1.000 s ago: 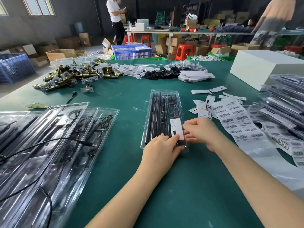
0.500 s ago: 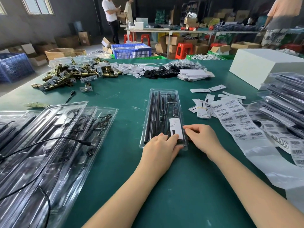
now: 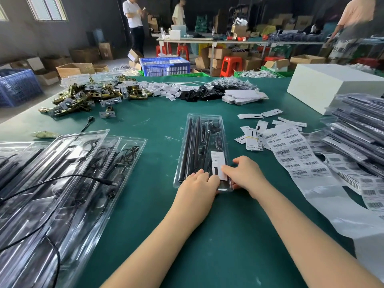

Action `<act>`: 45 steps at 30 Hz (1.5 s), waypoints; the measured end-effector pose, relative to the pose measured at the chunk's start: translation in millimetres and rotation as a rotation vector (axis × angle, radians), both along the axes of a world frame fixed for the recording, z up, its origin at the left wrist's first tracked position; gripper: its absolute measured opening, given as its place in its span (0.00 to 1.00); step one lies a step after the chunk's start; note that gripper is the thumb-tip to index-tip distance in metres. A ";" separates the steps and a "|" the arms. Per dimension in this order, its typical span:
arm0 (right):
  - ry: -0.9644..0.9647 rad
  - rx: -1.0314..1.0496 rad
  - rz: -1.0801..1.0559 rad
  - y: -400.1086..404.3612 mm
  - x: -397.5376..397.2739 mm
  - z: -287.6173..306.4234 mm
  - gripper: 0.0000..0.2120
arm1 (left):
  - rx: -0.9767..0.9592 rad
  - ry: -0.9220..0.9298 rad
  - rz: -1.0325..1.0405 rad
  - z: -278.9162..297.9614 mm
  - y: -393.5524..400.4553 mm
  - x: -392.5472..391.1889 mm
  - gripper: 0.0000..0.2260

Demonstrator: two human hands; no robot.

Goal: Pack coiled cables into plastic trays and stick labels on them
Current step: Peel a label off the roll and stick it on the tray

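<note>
Both hands, left hand [image 3: 198, 183] and right hand [image 3: 244, 173], pressing flat on clear tray [image 3: 187, 146], smoothing white label [image 3: 218, 163]; filled, nearly labelled; unpacked trays [image 3: 62, 183] waiting.

A packing workshop or small factory floor: a green work table [image 3: 128, 129] heaped with brass hardware [image 3: 87, 96], barcode label sheets [image 3: 295, 152] and stacked blister trays [image 3: 68, 183], with cardboard cartons [image 3: 72, 69], plastic crates [image 3: 165, 66] and stools [image 3: 230, 65] beyond.

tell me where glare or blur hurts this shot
Head view: window light glares off the clear trays at left, hiding their contents; the person at top right is motion-blurred; wide-angle bending curves the table edges; the centre tray and both hands stay sharp.
</note>
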State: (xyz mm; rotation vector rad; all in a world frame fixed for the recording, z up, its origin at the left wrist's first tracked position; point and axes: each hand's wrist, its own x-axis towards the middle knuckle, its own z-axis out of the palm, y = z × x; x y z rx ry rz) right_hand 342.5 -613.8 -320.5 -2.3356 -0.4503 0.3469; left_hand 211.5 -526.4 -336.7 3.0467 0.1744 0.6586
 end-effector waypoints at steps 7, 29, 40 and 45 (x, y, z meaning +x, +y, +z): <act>0.139 0.285 -0.090 0.0 -8.2 -7.9 0.11 | 0.028 -0.129 -0.003 -6.8 -1.1 2.5 0.12; 0.207 0.645 0.143 -35.8 -25.2 -10.2 0.11 | -1.895 -0.161 0.094 13.9 39.6 -3.2 0.16; 0.528 0.823 -0.002 -34.0 -39.0 5.2 0.10 | -2.074 -0.399 0.091 10.1 32.7 4.4 0.24; 0.713 0.865 -0.023 -29.4 -52.6 1.1 0.04 | -2.091 -0.607 0.126 8.5 38.3 6.5 0.22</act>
